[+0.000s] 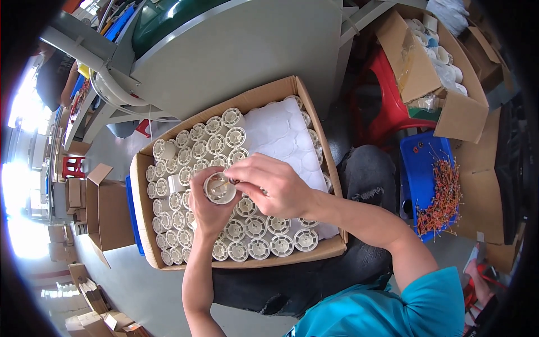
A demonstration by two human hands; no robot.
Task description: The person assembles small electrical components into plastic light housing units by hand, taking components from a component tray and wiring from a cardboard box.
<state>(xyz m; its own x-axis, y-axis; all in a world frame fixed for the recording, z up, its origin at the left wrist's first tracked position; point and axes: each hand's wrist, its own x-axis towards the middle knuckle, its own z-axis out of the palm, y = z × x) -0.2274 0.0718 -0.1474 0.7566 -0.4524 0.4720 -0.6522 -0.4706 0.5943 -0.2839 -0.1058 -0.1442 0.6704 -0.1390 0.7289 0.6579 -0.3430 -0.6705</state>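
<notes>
My left hand [204,212] is wrapped round a white round plastic housing [216,197], its open end up, with small pale parts visible inside. Over its right rim, my right hand [275,185] pinches a small dark piece [233,181], too small to name. Both hands are above a large cardboard box [332,249] on my lap. Rows of similar cream round housings [215,144] with spoked ends fill it. A white sheet with round dents [281,132] covers the housings at the upper right.
At right, a blue bin [424,151] holds a heap of orange-red wires [439,196]. An open carton of white parts [412,62] rests on a red stool [387,95]. Ahead stands a grey machine panel [247,62]. An open carton [115,213] and another person [53,78] are at left.
</notes>
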